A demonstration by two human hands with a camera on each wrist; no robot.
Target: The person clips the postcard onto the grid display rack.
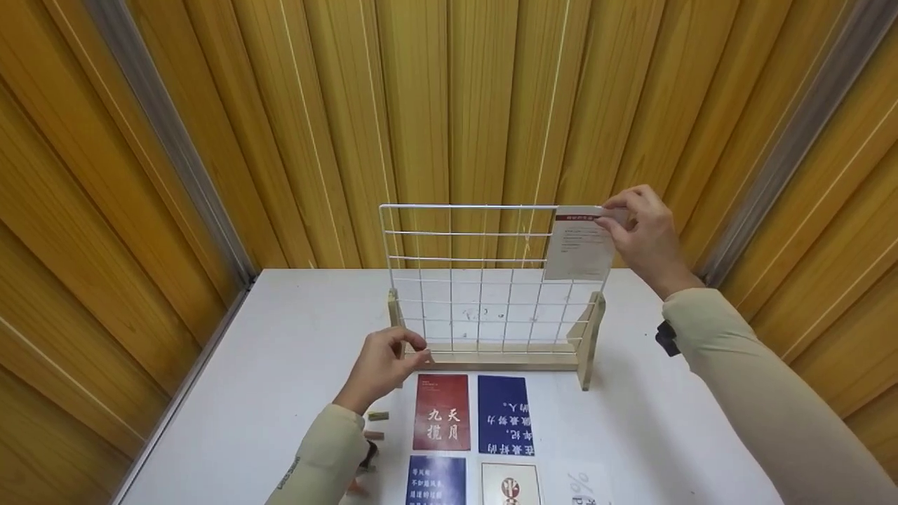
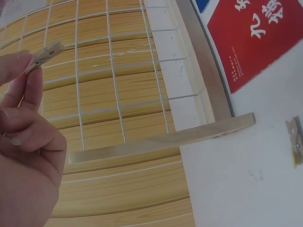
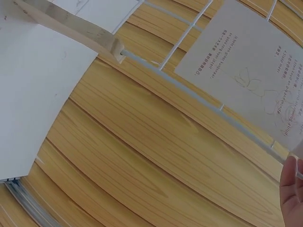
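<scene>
Though flat, a rectangular paper card [image 1: 577, 254] over a wire grid [image 1: 466, 233]

At the right hand [image 1: 644, 235], we see a card [image 1: 579, 247] of thin, matt paper against a wire grid [image 1: 468, 260] of smooth, painted-looking metal. The left hand [image 1: 384, 359] pinches a clothespin [image 2: 49, 52] of bare, matt wood. Beside that hand, we find a stand [image 1: 505, 365] of smooth wood. Behind both hands, wall panels [image 1: 456, 105] show wood grain with a soft sheen.
</scene>
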